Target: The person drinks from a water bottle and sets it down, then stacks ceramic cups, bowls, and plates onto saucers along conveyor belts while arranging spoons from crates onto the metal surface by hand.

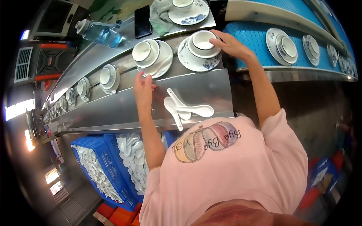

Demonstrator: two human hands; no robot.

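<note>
My right hand (230,44) is at the right side of a stack with a small white cup (203,39) in a bowl (197,51) on a blue-patterned plate (188,62). Its thumb laps over the cup's rim and its index finger bends round the far side. My left hand (144,86) has its fingers apart, with the tips at the near rim of another plate (166,52). On that plate are a cup (141,51) in a bowl (154,56) and what looks like a white spoon (157,69). Several loose white spoons (184,109) lie crossed on the steel counter nearer me.
Similar stacks (109,77) line up to the left. Blue crates (109,156) full of spoons stand below left. At the back are a water jug (101,33), a phone (143,22), a cloth (160,17) and another plate (194,13). A blue conveyor (252,37) carries more stacks.
</note>
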